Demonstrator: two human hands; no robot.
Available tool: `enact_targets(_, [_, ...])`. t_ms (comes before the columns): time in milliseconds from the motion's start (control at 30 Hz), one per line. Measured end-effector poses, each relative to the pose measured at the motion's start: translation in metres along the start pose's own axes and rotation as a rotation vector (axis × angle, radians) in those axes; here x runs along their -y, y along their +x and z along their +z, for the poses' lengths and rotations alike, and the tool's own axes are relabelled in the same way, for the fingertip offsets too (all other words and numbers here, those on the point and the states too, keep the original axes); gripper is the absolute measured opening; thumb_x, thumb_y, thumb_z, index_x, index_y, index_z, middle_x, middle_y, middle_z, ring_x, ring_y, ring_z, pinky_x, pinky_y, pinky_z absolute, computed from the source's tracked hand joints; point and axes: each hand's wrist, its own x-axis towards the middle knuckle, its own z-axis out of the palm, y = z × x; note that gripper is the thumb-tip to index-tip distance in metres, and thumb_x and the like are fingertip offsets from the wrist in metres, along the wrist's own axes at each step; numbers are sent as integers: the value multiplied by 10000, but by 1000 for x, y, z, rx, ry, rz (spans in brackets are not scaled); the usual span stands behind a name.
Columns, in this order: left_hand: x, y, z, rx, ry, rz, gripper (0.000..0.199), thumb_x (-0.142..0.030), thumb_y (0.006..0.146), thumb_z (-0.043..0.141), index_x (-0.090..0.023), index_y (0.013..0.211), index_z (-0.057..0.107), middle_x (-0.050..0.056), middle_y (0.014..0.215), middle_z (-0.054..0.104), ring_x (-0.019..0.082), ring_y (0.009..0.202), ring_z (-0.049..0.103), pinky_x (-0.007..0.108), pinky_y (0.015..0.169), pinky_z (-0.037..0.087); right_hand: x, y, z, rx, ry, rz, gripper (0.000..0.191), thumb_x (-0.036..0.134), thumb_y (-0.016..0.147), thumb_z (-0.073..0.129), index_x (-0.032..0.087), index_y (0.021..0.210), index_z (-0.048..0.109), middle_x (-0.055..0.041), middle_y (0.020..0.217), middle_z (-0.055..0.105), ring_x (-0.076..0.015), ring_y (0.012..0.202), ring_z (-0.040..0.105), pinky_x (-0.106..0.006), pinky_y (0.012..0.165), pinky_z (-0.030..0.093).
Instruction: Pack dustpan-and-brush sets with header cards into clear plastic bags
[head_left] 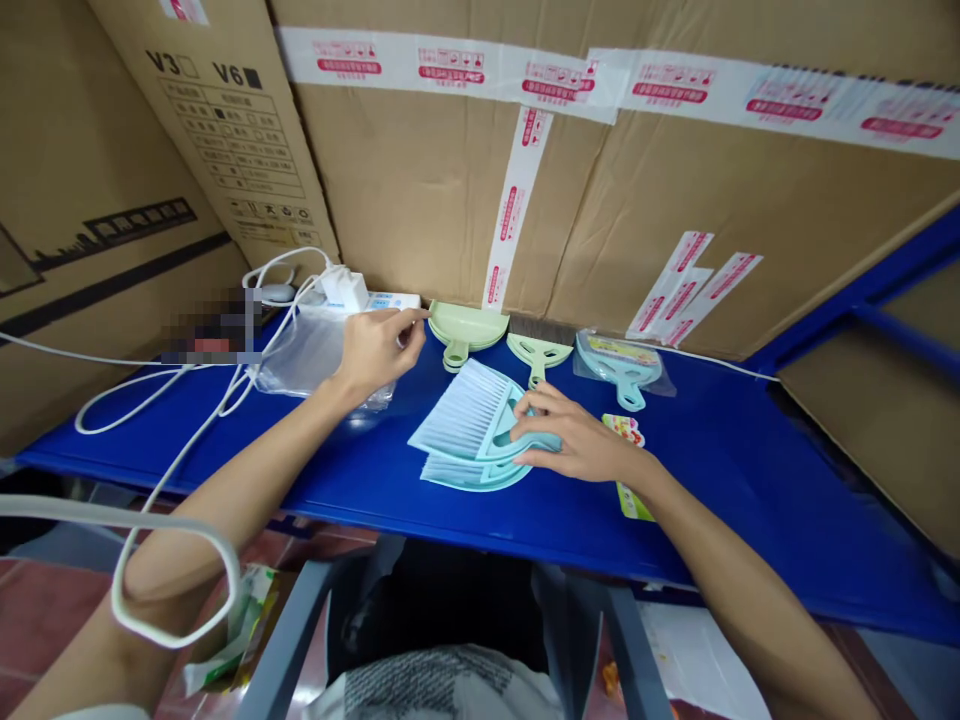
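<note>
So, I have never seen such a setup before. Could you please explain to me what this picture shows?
Of course. There is no machine here: a person works with two bare hands, and the camera, worn on the head, looks forward and down.

The surface is a blue table in front of cardboard. Along its back lie a green dustpan, a green brush and a light-blue set in clear wrapping. At the left are clear plastic bags and white cords.

The right hand grips a light-blue brush; another bristled piece shows partly beneath it. The left hand is near the bags, with nothing visibly held.
</note>
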Motion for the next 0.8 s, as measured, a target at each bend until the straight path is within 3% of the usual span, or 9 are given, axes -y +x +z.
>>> enact_targets(100, [-4,-1,1,-30,-229,-31,342,-375,973,598,-193,1106,855,61,720,752,206,643,667,345,769,522,-3,-2,-3,-162,82,-7,241,484,1044,716,246,1064,747,-85,1093,672,-257,1058,607,-436,979,509])
enact_targets(167, [-9,-1,1,61,-525,-78,353,-436,978,645,-169,1116,830,59,681,736,194,571,643,332,670,525,-3,-1,-2,-312,116,-8,278,518,1057,679,242,1049,707,-87,1087,650,-260,1055,616,-444,973,513])
enact_targets(233, [-15,-3,1,292,-902,-120,475,-564,979,685,-165,1220,775,89,751,766,226,606,700,320,579,530,-2,1,2,-440,125,21,322,561,1050,670,241,1021,670,-84,1074,622,-260,1033,621,-440,951,521])
enact_targets(333, [-28,-12,4,688,-1344,-80,689,-698,904,778,-219,1387,665,170,1051,811,339,923,806,364,625,630,1,4,11,-521,92,69,350,582,1027,696,241,983,635,-73,1042,604,-257,1005,626,-425,927,523])
enact_targets(433, [-43,-26,13,859,-1482,-23,741,-563,805,943,-279,1416,634,184,1342,755,389,1170,771,448,787,701,4,8,23,-533,37,91,327,547,1013,731,239,965,632,-70,1025,606,-255,986,624,-411,898,521])
enact_targets(567, [-57,-39,24,799,-1454,-82,594,-494,864,916,-230,1342,684,162,1307,773,353,1093,796,446,801,712,4,10,34,-525,-49,76,236,420,1045,695,233,916,629,-63,986,575,-232,908,590,-372,793,491])
enact_targets(700, [-61,-35,23,733,-1432,-198,454,-415,840,925,-160,1158,727,157,1150,813,332,965,821,446,772,714,5,9,28,-603,-74,21,178,371,1025,716,233,937,646,-63,992,565,-241,924,590,-395,820,493])
enact_targets(800, [-53,-21,19,541,-1477,-394,329,-306,825,863,-138,1061,707,138,1002,821,324,877,834,442,764,711,6,3,10,-682,-125,-8,154,365,1032,690,243,938,680,-70,994,569,-246,897,564,-434,829,484])
